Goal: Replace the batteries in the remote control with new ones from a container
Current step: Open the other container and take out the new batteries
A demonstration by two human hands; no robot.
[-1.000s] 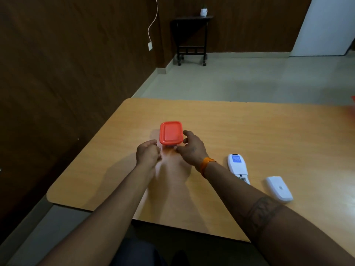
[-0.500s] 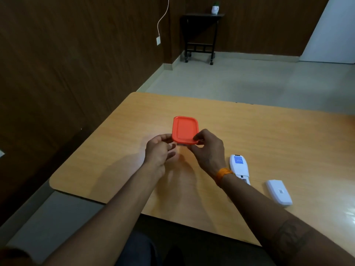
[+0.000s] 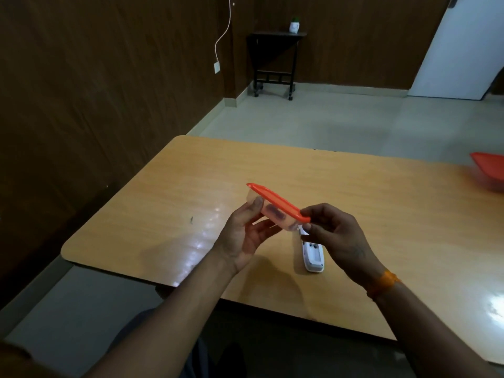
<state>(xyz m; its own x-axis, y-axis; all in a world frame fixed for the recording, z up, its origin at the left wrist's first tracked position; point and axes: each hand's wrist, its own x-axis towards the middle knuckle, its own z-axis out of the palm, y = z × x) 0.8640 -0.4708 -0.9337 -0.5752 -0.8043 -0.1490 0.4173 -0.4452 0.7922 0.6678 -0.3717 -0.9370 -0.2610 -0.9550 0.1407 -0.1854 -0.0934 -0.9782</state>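
Observation:
A small clear container (image 3: pixel 275 216) with an orange lid (image 3: pixel 278 201) is held tilted above the wooden table (image 3: pixel 381 214). My left hand (image 3: pixel 242 238) cups its clear body from below and the left. My right hand (image 3: pixel 335 236) pinches the lid's near corner between thumb and fingers. Dark shapes show through the clear wall. The white remote control (image 3: pixel 313 255) lies on the table just under my right hand, its open battery bay facing up; its top end is hidden by the container. The remote's loose cover is out of sight.
A second orange-lidded container (image 3: pixel 491 170) sits at the table's far right edge. The table's near edge runs below my forearms. A dark wall stands to the left, and a black side table (image 3: pixel 275 58) with a small pot stands far back.
The container has been lifted off the table and tilted toward me, held by both hands. The view has shifted, so the remote's cover is no longer seen.

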